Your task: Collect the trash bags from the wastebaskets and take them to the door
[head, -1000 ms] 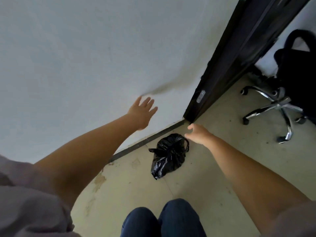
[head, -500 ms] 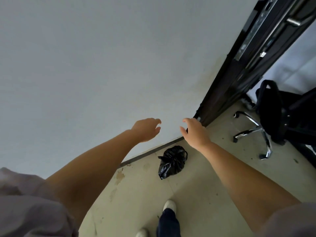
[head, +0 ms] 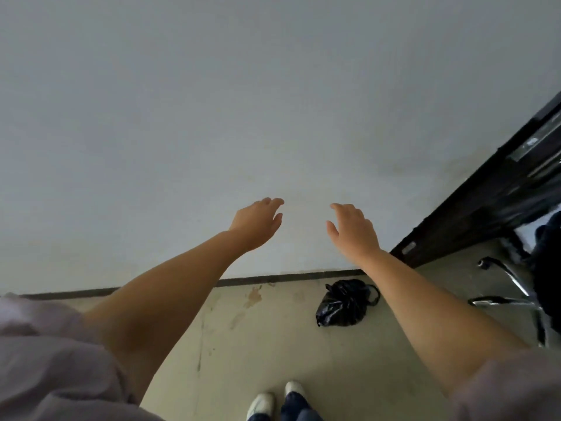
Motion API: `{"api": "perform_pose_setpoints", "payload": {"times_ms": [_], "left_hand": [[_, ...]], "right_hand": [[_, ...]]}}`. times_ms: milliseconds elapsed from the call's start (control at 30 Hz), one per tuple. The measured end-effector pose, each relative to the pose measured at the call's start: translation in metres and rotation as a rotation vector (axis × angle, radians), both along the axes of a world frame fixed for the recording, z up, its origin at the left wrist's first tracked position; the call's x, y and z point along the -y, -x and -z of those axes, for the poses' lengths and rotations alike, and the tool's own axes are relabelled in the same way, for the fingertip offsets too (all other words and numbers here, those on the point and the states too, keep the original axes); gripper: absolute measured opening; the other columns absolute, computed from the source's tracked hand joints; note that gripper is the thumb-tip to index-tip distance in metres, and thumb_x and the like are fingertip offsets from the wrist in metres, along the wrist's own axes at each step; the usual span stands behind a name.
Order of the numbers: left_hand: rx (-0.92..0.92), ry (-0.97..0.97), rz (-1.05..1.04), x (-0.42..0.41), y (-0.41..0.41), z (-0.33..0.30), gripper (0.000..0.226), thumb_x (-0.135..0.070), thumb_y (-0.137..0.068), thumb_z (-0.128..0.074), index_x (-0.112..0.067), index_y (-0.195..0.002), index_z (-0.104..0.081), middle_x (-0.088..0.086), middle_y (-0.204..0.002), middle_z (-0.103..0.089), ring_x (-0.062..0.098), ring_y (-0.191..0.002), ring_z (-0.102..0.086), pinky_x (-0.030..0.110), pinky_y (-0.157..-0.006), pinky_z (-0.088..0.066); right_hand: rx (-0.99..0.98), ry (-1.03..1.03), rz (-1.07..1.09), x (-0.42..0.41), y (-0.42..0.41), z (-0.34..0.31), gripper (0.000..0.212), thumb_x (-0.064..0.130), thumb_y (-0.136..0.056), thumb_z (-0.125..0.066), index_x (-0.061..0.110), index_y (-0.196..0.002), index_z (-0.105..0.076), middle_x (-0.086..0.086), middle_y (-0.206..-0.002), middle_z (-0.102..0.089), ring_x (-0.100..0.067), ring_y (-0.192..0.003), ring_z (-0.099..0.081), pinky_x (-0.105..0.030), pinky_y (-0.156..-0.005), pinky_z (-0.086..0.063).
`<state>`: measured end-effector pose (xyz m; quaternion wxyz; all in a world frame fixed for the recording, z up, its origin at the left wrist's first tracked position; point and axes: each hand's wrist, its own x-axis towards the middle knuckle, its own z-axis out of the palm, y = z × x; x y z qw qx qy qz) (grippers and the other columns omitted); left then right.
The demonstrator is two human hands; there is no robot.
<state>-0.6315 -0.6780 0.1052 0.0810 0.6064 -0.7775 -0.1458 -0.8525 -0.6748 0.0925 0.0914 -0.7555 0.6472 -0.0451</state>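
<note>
Below, in the single head view, we look forward and down along both bare forearms toward a pale grey wall (head: 273, 101). Our left hand (head: 258, 221) is raised in front of the wall, back of the hand toward the camera, its fingers loosely bent and slightly apart; it holds nothing. Our right hand (head: 353, 229) is raised beside it, apart from it, with fingers relaxed and gently curved and the thumb out to the left; it too holds nothing. Whether either hand touches the wall we cannot tell. A black trash bag (head: 343, 303), knotted at the top with its handle loops to the right, lies on the beige floor (head: 273, 344) near the dark baseboard (head: 273, 277), below and partly behind our right forearm, touched by neither hand. To the right, a dark door frame (head: 485, 202) rises diagonally from the floor, with a small metal plate low on its edge. Farther right stands an office chair (head: 516, 287) with chrome legs and a black seat, partly cut off by the frame edge. Pale lilac sleeves (head: 45, 360) fill the near corners. At the near edge, white shoes (head: 261, 404) and dark blue trouser cuffs are visible. Brownish stains mark the floor left of the bag.
</note>
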Motion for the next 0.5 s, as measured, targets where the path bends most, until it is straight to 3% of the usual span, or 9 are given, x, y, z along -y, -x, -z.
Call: {"api": "perform_pose_setpoints", "payload": {"times_ms": [267, 500], "left_hand": [[0.003, 0.010, -0.436, -0.068, -0.107, -0.010, 0.041, -0.031, -0.100, -0.034, -0.021, -0.140, -0.037, 0.001, -0.130, -0.055, 0.021, -0.114, -0.057, 0.039, -0.089, -0.051], [0.030, -0.010, -0.862, -0.201, -0.199, -0.017, 0.041, -0.030, -0.100, -0.034, -0.021, -0.140, -0.038, 0.001, -0.131, -0.055, 0.024, -0.115, -0.056, 0.040, -0.088, -0.050]], "right_hand": [[0.017, -0.089, -0.470, 0.014, -0.126, 0.001, 0.044, 0.032, -0.100, -0.033, 0.018, -0.141, -0.034, -0.008, -0.144, -0.041, -0.027, -0.129, -0.041, -0.040, -0.101, -0.037], [0.005, -0.189, -0.807, -0.024, -0.268, -0.004, 0.044, 0.034, -0.098, -0.033, 0.018, -0.139, -0.038, -0.009, -0.143, -0.041, -0.028, -0.128, -0.041, -0.043, -0.101, -0.036]]}}
